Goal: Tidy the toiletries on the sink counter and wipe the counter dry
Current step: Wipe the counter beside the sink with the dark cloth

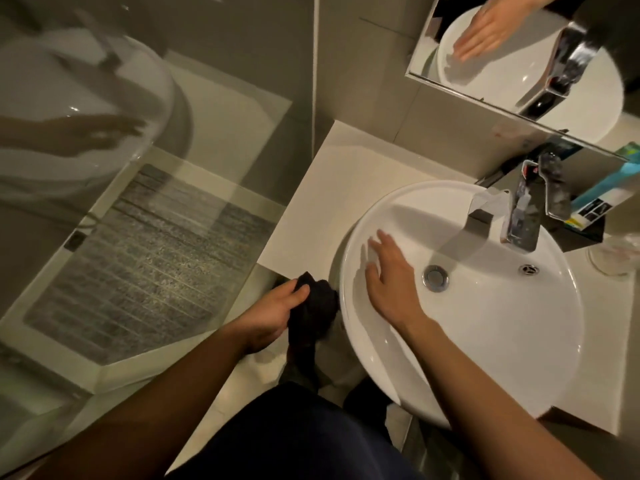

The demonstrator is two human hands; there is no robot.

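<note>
Left hand (273, 311) grips 1 dark cloth (313, 311) below the counter (332, 188) edge. Right hand (389, 275) lies flat, fingers spread, inside the basin (519, 341). Behind the faucet (523, 216): apparently 1 toiletry box (602, 192).

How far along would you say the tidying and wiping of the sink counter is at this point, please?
Done, apparently: the counter left of the basin is bare, and boxed toiletries stand grouped behind the tap. In hand: the left hand grips a dark cloth off the counter edge while the right hand lies open inside the basin. Left: a glass sits right of the basin; dryness cannot be judged.
</note>
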